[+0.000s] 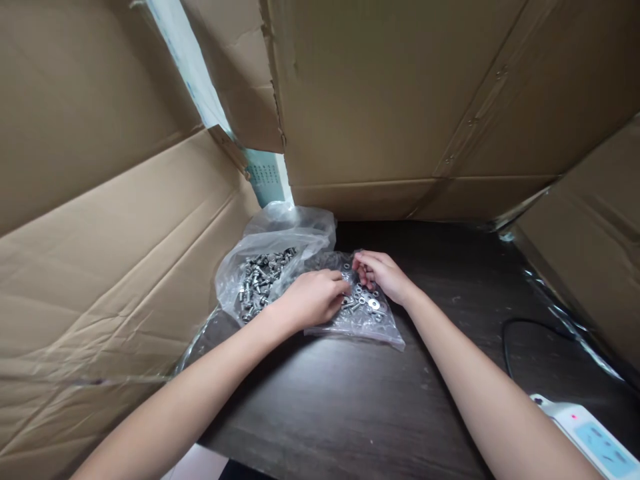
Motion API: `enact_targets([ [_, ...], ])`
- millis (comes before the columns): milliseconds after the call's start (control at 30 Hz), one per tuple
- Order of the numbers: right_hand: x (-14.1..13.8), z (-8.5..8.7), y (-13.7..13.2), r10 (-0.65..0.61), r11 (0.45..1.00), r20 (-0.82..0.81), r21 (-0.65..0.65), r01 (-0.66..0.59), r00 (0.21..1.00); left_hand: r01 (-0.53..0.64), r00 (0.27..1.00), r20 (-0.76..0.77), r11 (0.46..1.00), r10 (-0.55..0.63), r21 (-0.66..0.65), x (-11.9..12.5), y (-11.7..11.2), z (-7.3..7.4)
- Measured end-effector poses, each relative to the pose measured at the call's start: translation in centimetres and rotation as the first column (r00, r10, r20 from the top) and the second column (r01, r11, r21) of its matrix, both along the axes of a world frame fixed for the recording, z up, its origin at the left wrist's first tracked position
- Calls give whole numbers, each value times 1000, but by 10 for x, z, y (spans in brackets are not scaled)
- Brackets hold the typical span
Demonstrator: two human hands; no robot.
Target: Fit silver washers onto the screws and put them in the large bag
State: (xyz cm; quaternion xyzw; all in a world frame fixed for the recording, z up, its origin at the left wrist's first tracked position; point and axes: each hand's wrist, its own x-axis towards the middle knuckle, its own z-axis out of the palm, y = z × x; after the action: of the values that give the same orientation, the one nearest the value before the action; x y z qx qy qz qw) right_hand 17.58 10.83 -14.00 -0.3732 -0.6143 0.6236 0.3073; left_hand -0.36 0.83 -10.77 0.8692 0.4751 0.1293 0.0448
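A small clear plastic bag lies flat on the dark table, with washers and a few bolts on or in it. Over its left part is my left hand, the fingers curled downward and closed; what they hold, if anything, is hidden. At the bag's far right edge, my right hand has its fingers bent and drawn together near the plastic. Whatever lies between those fingertips is too small to make out. Just left of my left hand, a larger clear bag stands opened, full of metal bolts.
Cardboard walls enclose the dark wooden table on the left, back and right. A white power strip with a red light sits at the lower right, and a black cable loops beside it.
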Motion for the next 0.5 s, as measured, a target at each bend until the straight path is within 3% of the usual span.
enact_targets([
  [233,-1,1,0,-4,1000,18,8,4,1000,99,994,33,995,-100,29,-10,0,-11],
  [500,-2,-1,0,-8,1000,23,31,7,1000,7,979,201,998,-20,65,-10,-4,-24],
])
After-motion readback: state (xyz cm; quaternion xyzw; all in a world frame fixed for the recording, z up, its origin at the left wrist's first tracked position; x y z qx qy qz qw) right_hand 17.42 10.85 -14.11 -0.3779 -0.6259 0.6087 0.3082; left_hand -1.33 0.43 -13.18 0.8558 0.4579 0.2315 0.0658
